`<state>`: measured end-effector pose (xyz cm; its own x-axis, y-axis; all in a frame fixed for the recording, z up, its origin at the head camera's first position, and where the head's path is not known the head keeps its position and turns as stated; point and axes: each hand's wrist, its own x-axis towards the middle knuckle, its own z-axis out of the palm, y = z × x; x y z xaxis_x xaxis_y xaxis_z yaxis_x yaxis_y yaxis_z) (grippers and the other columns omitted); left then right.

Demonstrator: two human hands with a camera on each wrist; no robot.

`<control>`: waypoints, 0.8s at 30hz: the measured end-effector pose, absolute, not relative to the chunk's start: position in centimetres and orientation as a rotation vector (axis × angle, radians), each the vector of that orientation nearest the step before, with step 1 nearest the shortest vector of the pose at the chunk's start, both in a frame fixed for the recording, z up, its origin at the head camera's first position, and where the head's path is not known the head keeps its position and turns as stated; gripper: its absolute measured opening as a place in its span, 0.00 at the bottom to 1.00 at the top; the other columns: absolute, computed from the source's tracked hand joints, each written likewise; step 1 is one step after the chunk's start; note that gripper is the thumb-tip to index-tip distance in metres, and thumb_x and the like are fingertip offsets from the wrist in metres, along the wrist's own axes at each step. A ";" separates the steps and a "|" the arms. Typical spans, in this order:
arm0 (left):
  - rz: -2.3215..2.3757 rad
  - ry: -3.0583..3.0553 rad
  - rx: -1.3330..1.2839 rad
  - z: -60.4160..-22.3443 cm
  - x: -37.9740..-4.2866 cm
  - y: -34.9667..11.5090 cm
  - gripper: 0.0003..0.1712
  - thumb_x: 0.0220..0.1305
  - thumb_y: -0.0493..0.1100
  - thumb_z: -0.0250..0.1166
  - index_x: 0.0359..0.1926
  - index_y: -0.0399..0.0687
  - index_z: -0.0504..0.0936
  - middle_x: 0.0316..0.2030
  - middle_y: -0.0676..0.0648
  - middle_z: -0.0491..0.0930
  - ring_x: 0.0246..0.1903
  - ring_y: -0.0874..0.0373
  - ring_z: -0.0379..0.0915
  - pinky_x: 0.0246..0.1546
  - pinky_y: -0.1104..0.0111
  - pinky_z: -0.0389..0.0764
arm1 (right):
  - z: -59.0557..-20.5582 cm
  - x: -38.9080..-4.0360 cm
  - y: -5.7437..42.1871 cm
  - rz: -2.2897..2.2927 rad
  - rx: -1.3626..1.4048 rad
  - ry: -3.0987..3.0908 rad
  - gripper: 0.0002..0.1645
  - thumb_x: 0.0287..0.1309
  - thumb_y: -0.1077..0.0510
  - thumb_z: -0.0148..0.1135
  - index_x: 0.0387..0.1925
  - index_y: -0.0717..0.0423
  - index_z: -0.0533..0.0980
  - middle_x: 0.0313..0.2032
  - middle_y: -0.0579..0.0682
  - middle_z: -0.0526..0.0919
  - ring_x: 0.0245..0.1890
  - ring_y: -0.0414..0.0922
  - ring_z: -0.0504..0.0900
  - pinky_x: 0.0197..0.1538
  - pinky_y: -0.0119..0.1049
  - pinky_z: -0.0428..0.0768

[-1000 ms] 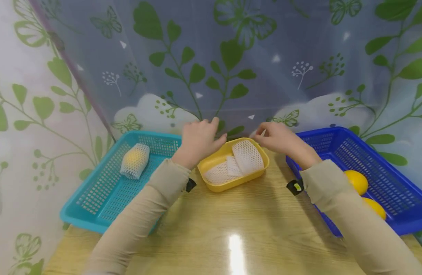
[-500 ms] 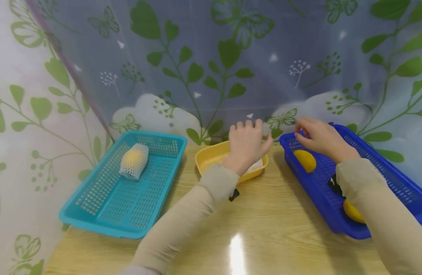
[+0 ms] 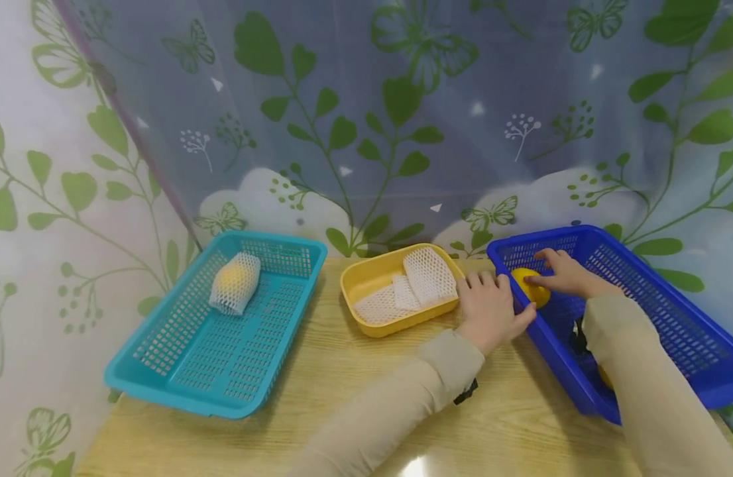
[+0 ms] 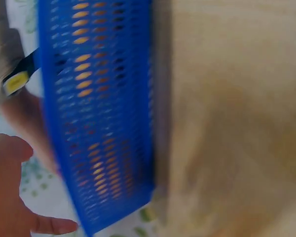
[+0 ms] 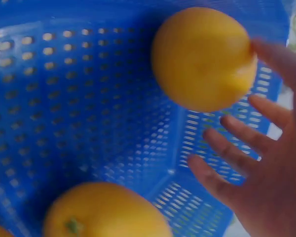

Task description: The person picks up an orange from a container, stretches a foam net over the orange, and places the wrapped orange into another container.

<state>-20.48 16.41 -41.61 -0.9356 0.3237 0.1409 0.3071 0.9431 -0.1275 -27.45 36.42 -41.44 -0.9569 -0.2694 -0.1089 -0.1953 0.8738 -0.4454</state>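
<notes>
Inside the blue plastic basket point(image 3: 548, 351), my right hand point(image 3: 572, 274) is at an orange point(image 3: 539, 298) in the far left corner. The right wrist view shows a fingertip at that orange point(image 5: 200, 59), with the other fingers point(image 5: 232, 153) spread apart and not wrapped around it. A second orange point(image 5: 106, 212) with a green stem end lies closer, partly cut off. My left hand point(image 3: 490, 310) hovers between the yellow tray point(image 3: 366, 328) and the basket's left wall, fingers spread, holding nothing. Its thumb is close to the basket rim; contact is unclear.
White foam net sleeves point(image 3: 429, 275) lie in the yellow tray. To the left, a teal basket point(image 3: 271, 358) contains a yellow fruit in a foam net point(image 3: 235, 283). All stand on a wooden table point(image 3: 319, 391) against a patterned curtain point(image 3: 366, 132).
My right hand has moved right from beside the yellow tray, then down into the blue basket to the orange. My left hand has moved right across the tray towards the blue basket.
</notes>
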 end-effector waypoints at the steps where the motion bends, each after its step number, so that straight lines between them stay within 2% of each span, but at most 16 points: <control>1: 0.155 -2.965 -0.465 -42.1 -20.3 16.8 0.43 0.61 0.82 0.33 0.61 0.63 0.70 0.55 0.52 0.74 0.51 0.52 0.69 0.49 0.60 0.69 | -41.8 -27.4 36.5 -0.706 -0.339 2.836 0.44 0.65 0.48 0.61 0.65 0.78 0.57 0.56 0.81 0.63 0.55 0.73 0.67 0.53 0.67 0.70; 6: 0.121 -3.031 -0.430 -44.0 -19.5 18.4 0.48 0.58 0.85 0.27 0.63 0.67 0.69 0.52 0.52 0.73 0.50 0.53 0.68 0.50 0.59 0.69 | -43.7 -27.3 36.5 -0.885 -0.329 2.702 0.48 0.66 0.47 0.58 0.68 0.80 0.50 0.58 0.79 0.63 0.54 0.69 0.69 0.55 0.62 0.73; 13: 0.067 -2.966 -0.478 -45.2 -19.5 18.9 0.41 0.62 0.82 0.28 0.58 0.70 0.72 0.48 0.51 0.74 0.46 0.51 0.67 0.46 0.58 0.66 | -44.4 -26.6 36.7 -1.087 -0.176 2.544 0.49 0.69 0.50 0.55 0.70 0.75 0.40 0.57 0.78 0.57 0.53 0.70 0.68 0.49 0.62 0.78; 19: 0.060 -2.966 -0.480 -45.3 -19.6 19.0 0.41 0.61 0.82 0.29 0.57 0.69 0.72 0.47 0.52 0.74 0.46 0.51 0.67 0.46 0.58 0.66 | -44.7 -26.6 36.6 -1.074 -0.168 2.566 0.44 0.70 0.52 0.54 0.69 0.74 0.42 0.56 0.76 0.60 0.52 0.67 0.70 0.48 0.57 0.81; 24: 0.066 -2.955 -0.476 -45.4 -19.8 19.0 0.42 0.61 0.82 0.29 0.57 0.67 0.73 0.47 0.51 0.74 0.45 0.51 0.67 0.46 0.58 0.67 | -44.6 -26.6 36.6 -1.037 -0.195 2.605 0.45 0.69 0.51 0.57 0.68 0.73 0.45 0.55 0.75 0.63 0.50 0.65 0.73 0.49 0.55 0.81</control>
